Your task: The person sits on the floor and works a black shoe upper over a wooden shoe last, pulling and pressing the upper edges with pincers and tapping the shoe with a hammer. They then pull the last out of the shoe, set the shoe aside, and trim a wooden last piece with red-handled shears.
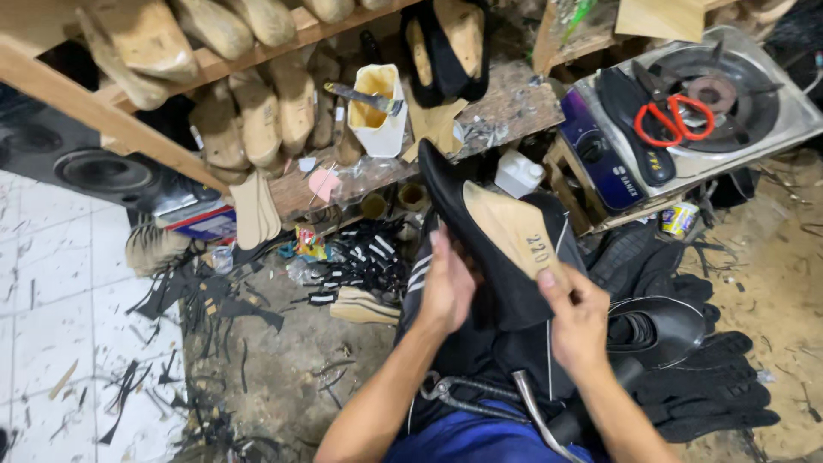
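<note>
The person holds a black shoe upper [489, 257] pulled over a wooden last [512, 230], sole side turned up, above the lap. The left hand [447, 287] is clenched on the left edge of the black leather, with the fingers pressing it toward the pale bottom of the last. The right hand [579, 319] grasps the heel end, thumb lying on the wood near the edge.

The step in hand seems to be the lasting: the leather is being drawn over the rim of the last. I judge it is in an early part, because much bare wood still shows, though the far side is hard to see. The following move would need a firm, even pull, so the leather lies without wrinkles.

Metal pincers [467, 394] lie on the lap, just under the wrists. Red-handled scissors [675, 120] rest on a small stove [737, 94], well apart, and black scraps cover the floor [291, 343].
</note>
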`<state>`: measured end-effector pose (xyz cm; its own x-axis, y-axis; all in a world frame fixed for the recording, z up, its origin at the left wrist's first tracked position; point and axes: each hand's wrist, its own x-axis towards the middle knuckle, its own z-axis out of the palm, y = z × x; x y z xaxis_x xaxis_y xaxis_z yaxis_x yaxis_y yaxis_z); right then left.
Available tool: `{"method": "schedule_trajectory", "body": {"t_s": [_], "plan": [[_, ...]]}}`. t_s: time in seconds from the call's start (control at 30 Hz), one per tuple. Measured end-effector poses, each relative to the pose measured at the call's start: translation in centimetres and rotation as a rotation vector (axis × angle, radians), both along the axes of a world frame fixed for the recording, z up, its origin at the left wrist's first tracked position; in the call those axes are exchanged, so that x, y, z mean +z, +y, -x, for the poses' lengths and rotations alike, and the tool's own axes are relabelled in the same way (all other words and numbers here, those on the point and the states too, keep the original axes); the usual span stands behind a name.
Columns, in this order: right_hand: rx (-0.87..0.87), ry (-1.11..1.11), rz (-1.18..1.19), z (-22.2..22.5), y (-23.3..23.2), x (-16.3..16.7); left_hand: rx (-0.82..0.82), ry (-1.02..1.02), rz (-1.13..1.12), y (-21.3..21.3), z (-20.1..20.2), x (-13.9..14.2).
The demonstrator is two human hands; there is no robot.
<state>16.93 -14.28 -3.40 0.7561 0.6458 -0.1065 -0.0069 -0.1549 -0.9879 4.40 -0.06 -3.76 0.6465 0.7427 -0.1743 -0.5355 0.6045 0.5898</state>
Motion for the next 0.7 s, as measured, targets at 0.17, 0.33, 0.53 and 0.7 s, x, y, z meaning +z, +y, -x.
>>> {"method": "schedule_trajectory", "body": {"t_s": [0.17, 0.33, 0.53, 0.7], "plan": [[0.268, -0.61, -0.22, 4.3, -0.9, 5.0, -0.264, -0.12, 0.024, 1.2, -0.3, 0.8], [0.213, -0.52, -0.325, 4.6, -2.0, 5.1, -0.323, -0.11, -0.002, 1.0, -0.1, 1.3], [0.167, -0.347, -0.296, 3.9, -3.5, 3.7, -0.333, -0.167, 0.076, 0.1, -0.5, 2.9], [0.233, -0.495, -0.566, 4.1, -3.3, 5.7, -0.266, -0.19, 0.295, -1.2, -0.4, 4.4]]}}
